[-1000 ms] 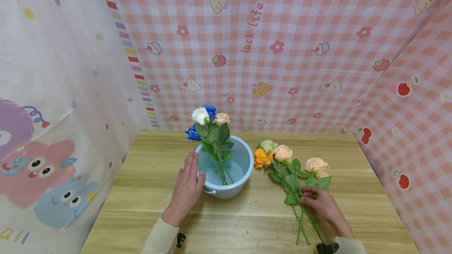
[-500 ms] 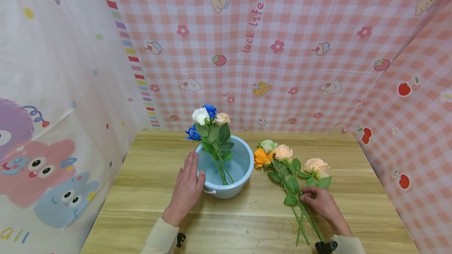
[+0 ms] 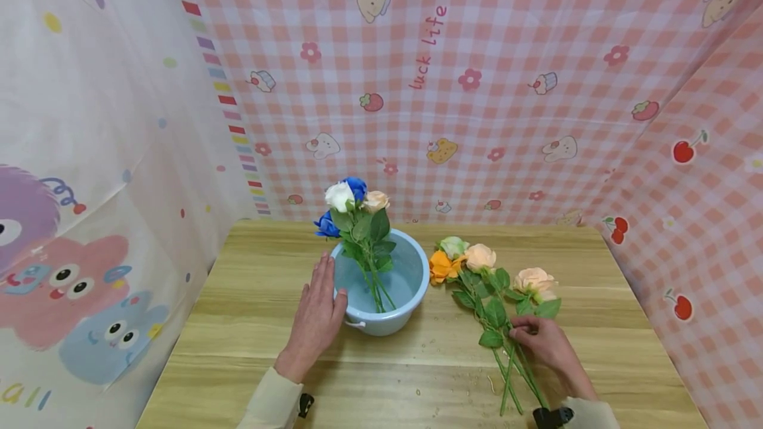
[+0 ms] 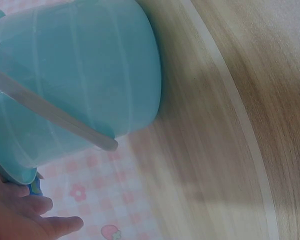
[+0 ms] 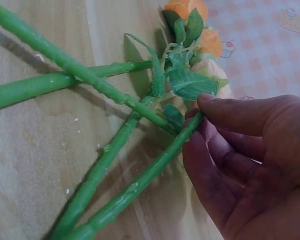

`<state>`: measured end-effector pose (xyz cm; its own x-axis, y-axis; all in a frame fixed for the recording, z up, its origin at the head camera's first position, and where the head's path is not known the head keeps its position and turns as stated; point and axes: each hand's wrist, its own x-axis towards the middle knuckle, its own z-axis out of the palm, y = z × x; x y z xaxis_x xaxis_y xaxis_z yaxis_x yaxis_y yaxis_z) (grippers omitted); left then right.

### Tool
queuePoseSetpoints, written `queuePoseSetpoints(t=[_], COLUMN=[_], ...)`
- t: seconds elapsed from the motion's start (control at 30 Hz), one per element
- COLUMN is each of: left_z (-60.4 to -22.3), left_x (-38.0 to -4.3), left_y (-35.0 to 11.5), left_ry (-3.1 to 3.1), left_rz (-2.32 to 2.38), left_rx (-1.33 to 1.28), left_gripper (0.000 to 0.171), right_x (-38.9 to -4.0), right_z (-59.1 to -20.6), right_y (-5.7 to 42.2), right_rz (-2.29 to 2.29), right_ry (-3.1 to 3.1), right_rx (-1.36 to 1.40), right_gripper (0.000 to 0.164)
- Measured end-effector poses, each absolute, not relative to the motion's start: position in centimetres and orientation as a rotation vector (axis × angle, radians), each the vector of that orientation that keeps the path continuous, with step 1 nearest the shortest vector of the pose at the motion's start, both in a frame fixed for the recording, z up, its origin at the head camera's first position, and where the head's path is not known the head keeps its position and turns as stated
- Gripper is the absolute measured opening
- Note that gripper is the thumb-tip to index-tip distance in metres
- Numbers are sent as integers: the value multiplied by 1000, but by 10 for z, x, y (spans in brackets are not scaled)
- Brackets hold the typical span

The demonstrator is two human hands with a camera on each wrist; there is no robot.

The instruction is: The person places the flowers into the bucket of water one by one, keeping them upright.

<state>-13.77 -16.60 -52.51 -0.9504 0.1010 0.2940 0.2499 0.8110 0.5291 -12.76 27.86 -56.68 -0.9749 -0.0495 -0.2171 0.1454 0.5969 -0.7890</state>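
Observation:
In the head view my left hand (image 3: 312, 323) rests against the left side of a light blue bucket (image 3: 424, 277), its fingers extended along the rim. Inside lean several artificial roses: a white rose (image 3: 340, 196), blue roses (image 3: 326, 224) and a peach rose (image 3: 377, 200). To the right, my right hand (image 3: 545, 344) is at a loose bunch on the table. The right wrist view shows thumb and forefinger pinching one green rose stem (image 5: 157, 164), with other stems crossing beside it. Heads in this bunch include an orange rose (image 3: 443, 267), a pale green rose (image 3: 453, 246) and peach roses (image 3: 534, 281).
Small water drops (image 3: 418, 392) dot the wooden table (image 3: 250, 376) near the stems. A pale handle (image 4: 52, 112) hangs down the bucket's side. Behind the table is a pink checked cloth (image 3: 441, 111), and a patterned white cloth (image 3: 131, 171) hangs at the left.
Almost nothing differs. Both hands, the bucket and the roses keep their places; the right hand still pinches the stem, with only a very slight shift of the lower leaf.

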Motion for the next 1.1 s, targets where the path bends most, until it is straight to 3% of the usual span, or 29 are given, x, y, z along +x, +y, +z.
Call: queuePoseSetpoints(t=[1.1], left_z=[-524], left_x=[-138], left_y=[-166], left_ry=[-2763], left_rz=[-856], left_rx=[-260], left_gripper=[66], right_x=[-124], right_z=[-531], right_y=[275], right_rz=[-1535], right_ry=[2552], right_rx=[179], right_gripper=[37])
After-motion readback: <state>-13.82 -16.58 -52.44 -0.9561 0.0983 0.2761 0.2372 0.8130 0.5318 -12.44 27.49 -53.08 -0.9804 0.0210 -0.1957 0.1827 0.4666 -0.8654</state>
